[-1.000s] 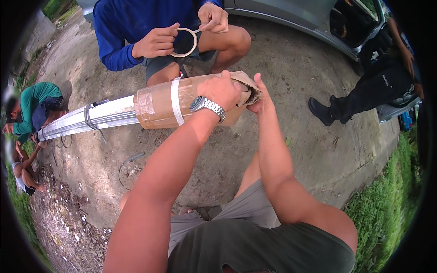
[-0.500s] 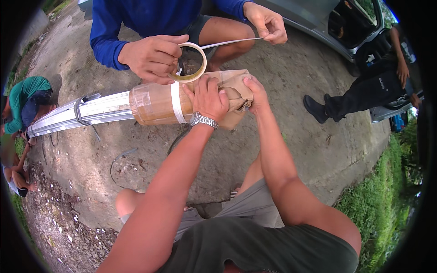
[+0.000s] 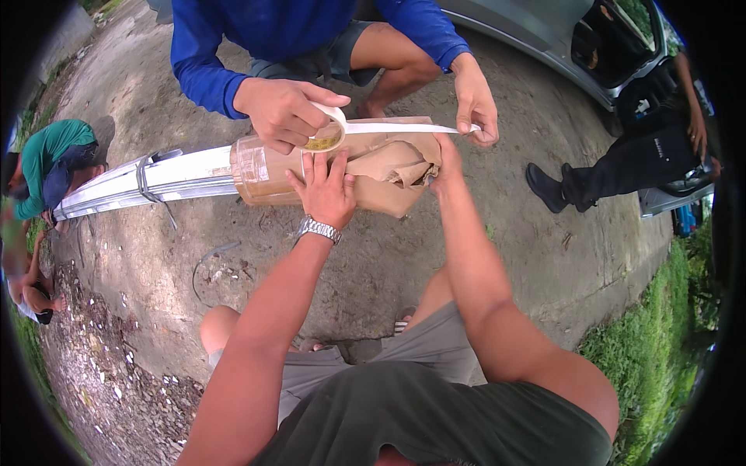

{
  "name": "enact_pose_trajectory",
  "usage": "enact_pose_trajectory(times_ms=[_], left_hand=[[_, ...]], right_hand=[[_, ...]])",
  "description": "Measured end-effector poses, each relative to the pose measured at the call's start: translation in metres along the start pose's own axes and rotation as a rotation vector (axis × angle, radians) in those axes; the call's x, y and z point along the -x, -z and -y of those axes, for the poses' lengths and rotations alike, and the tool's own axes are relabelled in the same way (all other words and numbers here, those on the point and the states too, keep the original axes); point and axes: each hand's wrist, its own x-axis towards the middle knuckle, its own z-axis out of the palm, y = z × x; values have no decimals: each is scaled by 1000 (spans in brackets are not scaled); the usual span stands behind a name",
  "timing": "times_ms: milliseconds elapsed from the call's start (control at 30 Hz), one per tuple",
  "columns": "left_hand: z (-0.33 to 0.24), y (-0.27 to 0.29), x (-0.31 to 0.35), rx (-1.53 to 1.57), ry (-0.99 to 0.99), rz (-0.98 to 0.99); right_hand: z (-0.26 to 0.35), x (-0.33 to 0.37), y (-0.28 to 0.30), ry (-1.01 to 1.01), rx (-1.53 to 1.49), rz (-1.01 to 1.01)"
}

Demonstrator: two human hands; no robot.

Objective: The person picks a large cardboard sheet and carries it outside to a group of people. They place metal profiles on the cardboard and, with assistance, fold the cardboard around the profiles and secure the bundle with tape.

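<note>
A bundle of long silvery metal bars [image 3: 194, 180] has its near end wrapped in brown cardboard [image 3: 268, 175]. My left hand [image 3: 328, 198] lies on the cardboard with its fingers spread. My right hand [image 3: 448, 161] grips the crumpled right end of the wrapping; some of its fingers are hidden. Across from me, a person in a blue top holds a tape roll [image 3: 339, 118] in one hand [image 3: 284, 113]. Their other hand [image 3: 478, 113] pinches the free end of the white tape strip [image 3: 396, 129], stretched along the cardboard's far side.
A dark strap [image 3: 142, 182] ties the bars. A loose strap [image 3: 206, 260] lies on the concrete ground [image 3: 373, 268]. Two people crouch by the bars' far end at left. Someone in dark trousers [image 3: 629, 167] is at right, near a grey car [image 3: 528, 39]. Grass [image 3: 645, 342] borders the right side.
My left hand has slid left over the white band on the cardboard and spread flat. The other person has lowered the tape roll and strip toward the wrapping. My right hand stays at its end.
</note>
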Motion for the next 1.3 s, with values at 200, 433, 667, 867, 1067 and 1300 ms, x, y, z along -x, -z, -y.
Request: enact_pose_trajectory(times_ms=[200, 433, 667, 867, 1067, 1300], left_hand=[[-9, -54, 14, 324, 555, -445], [-39, -70, 14, 1560, 1108, -545], [-37, -82, 14, 1906, 982, -544], [-25, -91, 33, 1889, 809, -432], [-40, -76, 18, 1646, 931, -608], [-54, -35, 10, 1903, 999, -572]], right_hand=[[1, 12, -5, -32, -216, -92], [-2, 11, 9, 37, -214, 25], [-3, -1, 30, -25, -275, 249], [7, -1, 20, -119, -311, 136], [17, 19, 5, -123, -342, 123], [-3, 2, 40, -175, -461, 420]])
